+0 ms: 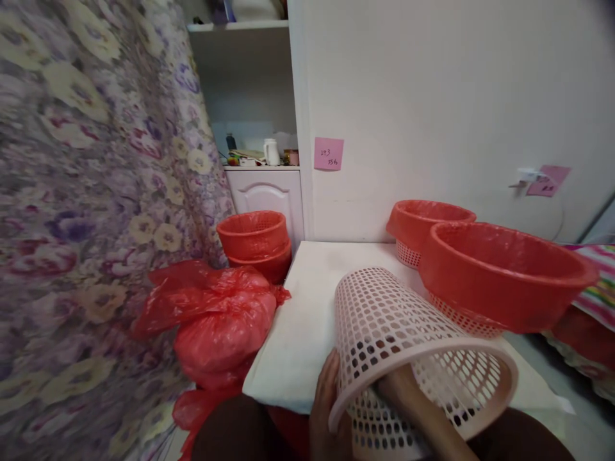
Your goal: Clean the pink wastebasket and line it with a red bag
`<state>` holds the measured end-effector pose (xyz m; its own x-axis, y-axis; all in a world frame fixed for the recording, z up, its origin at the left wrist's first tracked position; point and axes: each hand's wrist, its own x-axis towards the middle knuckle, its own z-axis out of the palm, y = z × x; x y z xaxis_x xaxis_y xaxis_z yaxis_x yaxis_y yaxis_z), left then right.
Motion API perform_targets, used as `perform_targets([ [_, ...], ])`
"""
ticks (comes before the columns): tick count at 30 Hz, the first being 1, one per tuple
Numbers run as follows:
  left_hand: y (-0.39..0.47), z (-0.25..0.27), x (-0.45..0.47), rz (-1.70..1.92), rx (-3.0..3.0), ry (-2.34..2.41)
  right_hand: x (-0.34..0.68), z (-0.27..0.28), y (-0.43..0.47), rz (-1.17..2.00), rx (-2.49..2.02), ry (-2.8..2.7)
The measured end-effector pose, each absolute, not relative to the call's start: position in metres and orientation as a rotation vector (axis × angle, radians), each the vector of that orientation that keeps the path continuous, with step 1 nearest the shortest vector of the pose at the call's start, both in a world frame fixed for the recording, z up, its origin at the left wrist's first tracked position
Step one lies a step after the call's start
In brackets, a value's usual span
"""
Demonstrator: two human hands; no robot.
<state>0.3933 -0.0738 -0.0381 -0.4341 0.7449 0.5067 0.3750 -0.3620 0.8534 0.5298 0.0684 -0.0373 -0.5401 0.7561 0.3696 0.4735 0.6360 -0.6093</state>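
Holding: the left hand (327, 410) gripped the outside wall of the pink mesh basket (413, 358), fingers curled on it near the rim.
Right arm: it ran into the basket's open mouth (the right hand itself was hidden by the mesh) — whether those fingers were clenched or slack could not be told.
Basket position: tipped on its side over the near edge of the white table (298, 320), mouth toward the person, base pointing away.
Done, by the look of it: two baskets lined with red bags (500, 275) stood on the table behind it, the near one just beside the pink basket; a stack of lined baskets (254, 243) sat on the floor by the white cabinet (269, 198).
Left, by the look of it: the pink basket carried no red bag — it seemed the unlined one.
Nearby: a heap of red plastic bags (216, 320) lay left of the table, against the floral fabric (86, 192).
Hard to make out: the writing on the pink sticky note (328, 153) was too small to read; the picture's lower edge cut off both wrists.
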Motion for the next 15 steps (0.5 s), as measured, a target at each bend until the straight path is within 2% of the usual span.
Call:
perform_targets([
  [3,-0.072,-0.035,0.393,1.874,1.463,1.628,0.556,-0.062,0.038,0.551,-1.042,-2.489],
  [7,-0.07,-0.019,0.396,1.855,1.605,1.681,0.591,-0.081,0.012,0.709,-1.031,-2.599],
  [10,-0.074,0.006,0.394,1.787,1.851,1.738,0.598,-0.066,0.013,0.721,-0.928,-2.425],
  [15,-0.084,0.042,0.385,1.501,1.992,1.877,0.57,-0.013,0.052,0.6,-0.948,-2.219],
])
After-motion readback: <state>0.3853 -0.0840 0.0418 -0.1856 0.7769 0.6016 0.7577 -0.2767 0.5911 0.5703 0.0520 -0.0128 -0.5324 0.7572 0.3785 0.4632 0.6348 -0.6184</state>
